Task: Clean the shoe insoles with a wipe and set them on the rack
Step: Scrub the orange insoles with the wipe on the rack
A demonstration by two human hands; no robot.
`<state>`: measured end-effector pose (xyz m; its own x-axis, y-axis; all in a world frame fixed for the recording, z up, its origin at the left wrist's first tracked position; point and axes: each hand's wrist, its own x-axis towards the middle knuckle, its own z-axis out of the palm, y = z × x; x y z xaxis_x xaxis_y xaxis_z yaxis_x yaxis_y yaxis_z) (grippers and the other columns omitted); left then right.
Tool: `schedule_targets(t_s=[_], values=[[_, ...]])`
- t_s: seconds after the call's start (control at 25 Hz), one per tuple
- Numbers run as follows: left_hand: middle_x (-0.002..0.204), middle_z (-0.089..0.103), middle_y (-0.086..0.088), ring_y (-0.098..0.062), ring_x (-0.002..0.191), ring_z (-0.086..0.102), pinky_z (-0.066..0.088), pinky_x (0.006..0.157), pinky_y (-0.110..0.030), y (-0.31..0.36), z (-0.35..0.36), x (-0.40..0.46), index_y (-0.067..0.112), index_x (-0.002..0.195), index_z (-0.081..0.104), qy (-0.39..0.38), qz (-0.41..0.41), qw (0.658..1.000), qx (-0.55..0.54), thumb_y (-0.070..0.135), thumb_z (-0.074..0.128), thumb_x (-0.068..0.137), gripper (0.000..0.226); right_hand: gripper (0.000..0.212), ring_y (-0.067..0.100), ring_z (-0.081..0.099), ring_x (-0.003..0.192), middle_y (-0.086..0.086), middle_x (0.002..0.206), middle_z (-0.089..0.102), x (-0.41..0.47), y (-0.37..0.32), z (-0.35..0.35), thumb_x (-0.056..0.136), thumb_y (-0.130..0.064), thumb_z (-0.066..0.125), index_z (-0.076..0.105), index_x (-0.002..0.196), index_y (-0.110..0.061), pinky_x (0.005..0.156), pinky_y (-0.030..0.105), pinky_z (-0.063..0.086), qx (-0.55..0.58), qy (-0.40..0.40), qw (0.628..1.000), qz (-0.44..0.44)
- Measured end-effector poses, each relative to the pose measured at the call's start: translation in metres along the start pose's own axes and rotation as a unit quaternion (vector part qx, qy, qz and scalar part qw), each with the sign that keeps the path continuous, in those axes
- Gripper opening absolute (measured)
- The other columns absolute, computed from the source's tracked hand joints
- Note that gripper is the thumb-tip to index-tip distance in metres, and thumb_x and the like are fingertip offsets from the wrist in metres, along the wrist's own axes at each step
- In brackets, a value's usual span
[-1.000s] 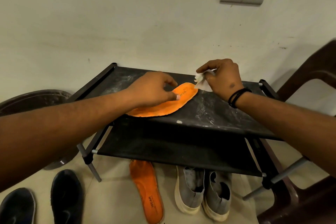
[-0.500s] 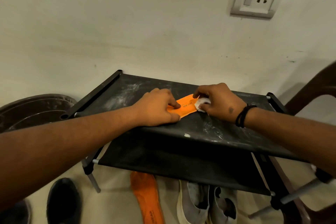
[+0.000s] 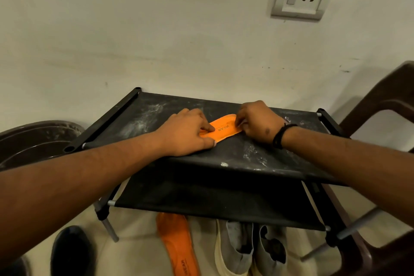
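Press flat with the left hand (image 3: 187,132), fingers (image 3: 207,128) spread and pinning the near part of the orange insole (image 3: 224,129) to the top shelf of the rack (image 3: 257,154). Keep them still, or the thin foam will likely slide on the dusty fabric. Curl the right hand (image 3: 257,122) over the insole's far end, fingers (image 3: 240,121) bunched together; cannot tell from here whether the wipe sits under them, hidden by the knuckles. Stroke away from the pinning hand, short and firm, along the insole's length. Mind the white dust around it on the shelf. Then turn to the second insole (image 3: 179,244), lying on the floor under the rack, just beside the grey shoes (image 3: 251,251).
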<state>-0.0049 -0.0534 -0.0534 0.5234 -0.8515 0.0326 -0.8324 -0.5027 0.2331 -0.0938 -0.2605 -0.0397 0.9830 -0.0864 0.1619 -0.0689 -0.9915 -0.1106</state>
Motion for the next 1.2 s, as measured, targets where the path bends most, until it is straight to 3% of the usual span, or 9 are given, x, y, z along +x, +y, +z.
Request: schedule_targets(t_s=[0.12,0.24,0.36,0.68,0.8,0.92,1.04,1.12,1.2], values=[[0.137,0.051,0.005,-0.020,0.122,0.045,0.041,0.104,-0.045,0.001,-0.002,-0.005,0.035,0.138,0.060,-0.012,-0.003,1.000,0.006,0.062,0.053,0.086,0.059,0.020,0.023,0.065,0.098,0.009,0.105,0.073,0.004,0.009,-0.012,0.084,-0.004,0.064,0.077,0.097,-0.010,0.079,0.021,0.043,0.035,0.018,0.997,0.065],[0.137,0.050,0.006,-0.019,0.121,0.045,0.041,0.103,-0.044,0.001,-0.003,-0.006,0.036,0.138,0.060,-0.020,-0.012,1.000,-0.001,0.066,0.043,0.075,0.072,0.015,0.018,0.065,0.095,0.004,0.102,0.074,-0.005,-0.013,-0.013,0.082,-0.009,0.069,0.078,0.094,-0.013,0.079,0.020,0.042,0.087,0.031,0.996,0.001],[0.137,0.050,0.006,-0.020,0.121,0.045,0.041,0.103,-0.045,0.002,-0.002,-0.005,0.037,0.137,0.060,-0.015,-0.012,1.000,0.000,0.066,0.043,0.074,0.071,0.013,0.017,0.065,0.096,0.003,0.101,0.074,-0.010,-0.028,-0.001,0.081,-0.010,0.072,0.078,0.092,-0.014,0.086,0.027,0.050,0.066,0.006,0.997,-0.047],[0.138,0.050,0.006,-0.018,0.123,0.044,0.041,0.106,-0.046,0.002,-0.003,-0.005,0.037,0.139,0.058,-0.020,-0.017,1.000,-0.006,0.068,0.042,0.074,0.074,0.019,0.022,0.065,0.101,0.007,0.108,0.072,0.006,0.004,-0.008,0.086,-0.009,0.064,0.077,0.099,-0.013,0.090,0.030,0.051,0.015,0.049,0.997,0.054],[0.136,0.051,0.007,-0.019,0.123,0.044,0.041,0.105,-0.046,0.001,-0.001,-0.004,0.036,0.137,0.060,-0.013,-0.014,1.000,-0.008,0.066,0.046,0.078,0.068,0.018,0.018,0.065,0.097,0.005,0.103,0.073,-0.001,-0.018,-0.006,0.083,-0.006,0.066,0.077,0.096,-0.012,0.085,0.022,0.045,0.070,0.059,0.996,-0.024],[0.134,0.051,0.008,-0.020,0.122,0.044,0.041,0.104,-0.047,-0.003,0.002,0.000,0.034,0.134,0.063,0.005,-0.005,1.000,-0.014,0.055,0.061,0.090,0.049,0.017,0.022,0.064,0.092,0.005,0.101,0.069,-0.005,-0.032,0.008,0.083,-0.004,0.065,0.077,0.092,-0.012,0.082,0.032,0.051,0.032,0.008,0.992,-0.120],[0.137,0.050,0.008,-0.019,0.123,0.043,0.040,0.106,-0.047,-0.004,0.003,0.001,0.035,0.138,0.059,0.001,-0.001,1.000,-0.006,0.057,0.060,0.091,0.052,0.021,0.027,0.061,0.099,0.008,0.109,0.065,0.009,-0.002,0.005,0.086,-0.004,0.061,0.075,0.099,-0.012,0.083,0.035,0.050,-0.060,0.002,0.997,-0.050],[0.138,0.050,0.007,-0.018,0.123,0.043,0.041,0.106,-0.046,-0.004,0.002,0.001,0.035,0.139,0.058,0.002,0.003,1.000,-0.002,0.061,0.058,0.089,0.056,0.022,0.027,0.062,0.102,0.009,0.111,0.066,0.015,0.013,0.000,0.086,-0.003,0.061,0.076,0.099,-0.011,0.086,0.035,0.051,-0.036,0.014,0.999,0.021],[0.138,0.050,0.007,-0.018,0.123,0.044,0.041,0.106,-0.046,-0.005,0.002,0.000,0.035,0.139,0.058,0.002,0.004,1.000,-0.002,0.061,0.058,0.089,0.056,0.021,0.024,0.063,0.100,0.008,0.108,0.068,0.015,0.005,-0.003,0.085,-0.003,0.062,0.077,0.097,-0.012,0.085,0.032,0.051,-0.007,0.035,0.999,0.020]])
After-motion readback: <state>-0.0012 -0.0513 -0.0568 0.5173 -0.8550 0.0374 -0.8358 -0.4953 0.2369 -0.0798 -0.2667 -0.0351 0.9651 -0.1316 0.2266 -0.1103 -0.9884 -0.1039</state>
